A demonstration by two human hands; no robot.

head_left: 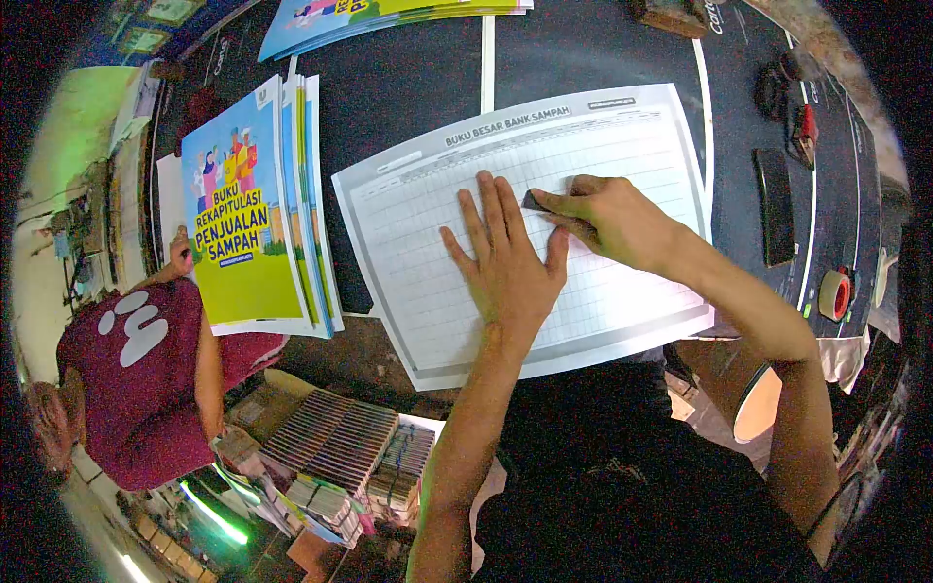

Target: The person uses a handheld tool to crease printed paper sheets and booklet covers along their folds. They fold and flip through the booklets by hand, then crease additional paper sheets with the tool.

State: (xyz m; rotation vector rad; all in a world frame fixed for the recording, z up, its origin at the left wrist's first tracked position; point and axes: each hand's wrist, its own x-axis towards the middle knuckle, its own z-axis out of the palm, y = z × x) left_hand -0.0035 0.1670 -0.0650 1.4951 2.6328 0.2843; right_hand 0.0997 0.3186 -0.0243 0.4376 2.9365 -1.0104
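Observation:
A large white printed sheet [428, 282] with a ruled grid, headed "BUKU BESAR BANK SAMPAH", lies on the dark table in front of me. My left hand [507, 262] rests flat on it, fingers stretched and somewhat apart, holding nothing. Just to its right, my right hand [617, 219] pinches a small dark block [532, 200] between thumb and fingers, low against the paper. The block's exact kind is too small to make out. Both forearms reach in from my body below.
Booklets with colourful covers [233, 219] stand at the left beside a person in a maroon shirt [136, 389]. More booklets [389, 15] lie at the far edge. A dark flat object [774, 207], a tape roll [834, 294] and a red-handled tool [805, 136] lie right. Book stacks [330, 437] sit below.

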